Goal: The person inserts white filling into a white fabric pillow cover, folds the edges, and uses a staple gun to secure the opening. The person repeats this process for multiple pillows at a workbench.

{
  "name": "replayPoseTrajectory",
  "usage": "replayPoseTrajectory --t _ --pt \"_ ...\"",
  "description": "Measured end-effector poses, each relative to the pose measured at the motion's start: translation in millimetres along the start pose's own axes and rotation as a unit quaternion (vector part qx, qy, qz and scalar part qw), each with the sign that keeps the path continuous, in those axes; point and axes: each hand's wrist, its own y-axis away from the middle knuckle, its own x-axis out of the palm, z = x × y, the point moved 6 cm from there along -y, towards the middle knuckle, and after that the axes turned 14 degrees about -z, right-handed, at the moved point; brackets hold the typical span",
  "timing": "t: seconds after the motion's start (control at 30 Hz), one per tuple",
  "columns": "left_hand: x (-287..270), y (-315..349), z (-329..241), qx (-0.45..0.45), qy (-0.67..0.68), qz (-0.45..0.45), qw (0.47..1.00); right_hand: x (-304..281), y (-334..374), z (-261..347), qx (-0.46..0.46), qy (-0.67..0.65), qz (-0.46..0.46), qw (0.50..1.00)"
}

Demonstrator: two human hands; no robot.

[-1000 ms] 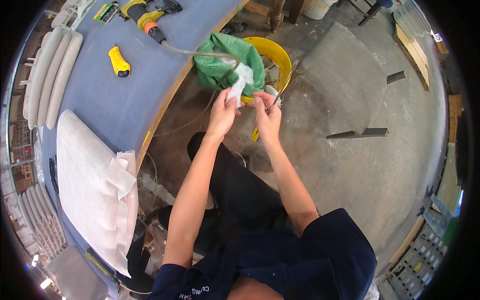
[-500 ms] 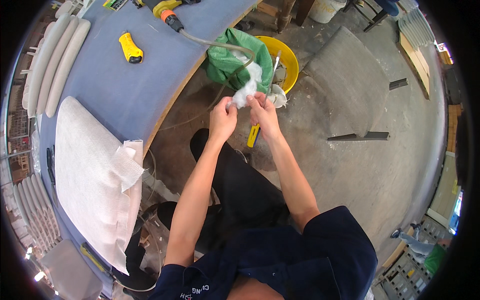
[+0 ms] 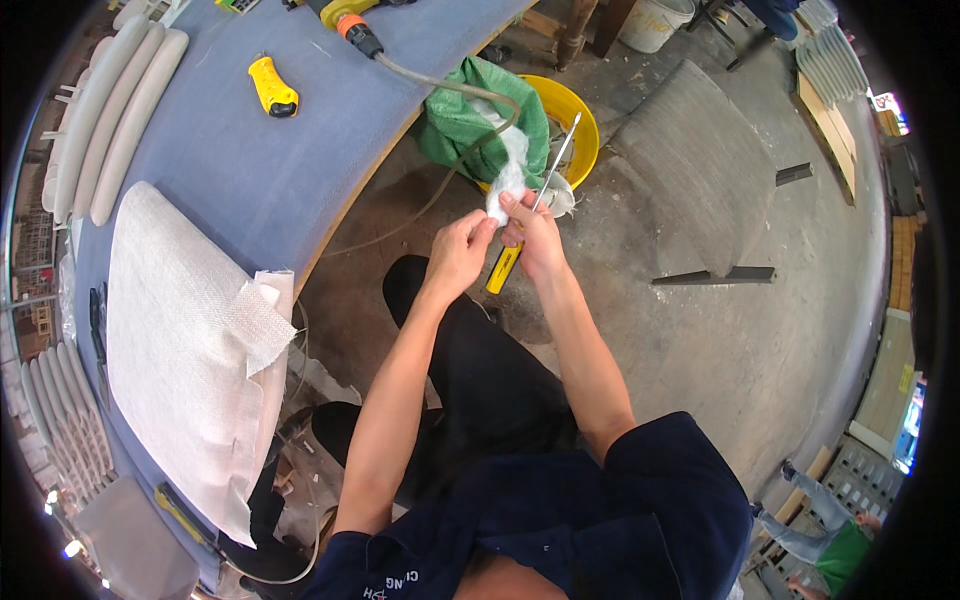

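Observation:
White fluffy stuffing (image 3: 508, 182) trails out of a green woven sack (image 3: 462, 128) down to my hands. My right hand (image 3: 534, 232) is closed on the stuffing. It also grips a screwdriver (image 3: 503, 268), whose yellow handle points down toward me and whose metal shaft slants up to the right. Close beside it, my left hand (image 3: 461, 256) pinches the lower end of the stuffing. At my left, a pale woven cushion (image 3: 190, 350) with a loose fabric flap lies on the blue-topped table (image 3: 340, 130).
Behind the sack stands a yellow tub (image 3: 580, 120). A yellow-handled cutter (image 3: 272, 88) and a power tool with a hose (image 3: 370, 35) rest on the table. Padded panels (image 3: 140, 120) stand at its far left. A grey curved panel (image 3: 695, 165) is on the floor to the right.
My left hand has shifted right and slightly down, closer to my right hand. The screwdriver leans further to the right. At lower right, another person shows more.

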Motion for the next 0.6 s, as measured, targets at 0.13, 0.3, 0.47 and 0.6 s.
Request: replayPoseTrajectory --t 0.13,0.3,0.47,0.6 --pt "-12.1 22.8 -21.3 0.042 0.041 -0.027 0.998 -5.7 -11.1 2.1 0.007 -0.036 -0.086 0.996" --pt "-54.7 104.4 -20.7 -0.057 0.182 -0.041 0.981 -15.8 -55.7 69.8 -0.127 0.153 -0.08 0.977" --pt "-78.4 187.7 36.2 -0.227 0.27 -0.099 0.931 0.1 -88.4 85.9 -0.395 0.373 -0.201 0.815" --pt "-92.0 218.4 28.3 -0.246 0.295 -0.224 0.896 -8.7 -104.1 45.9 -0.355 0.505 -0.151 0.772"
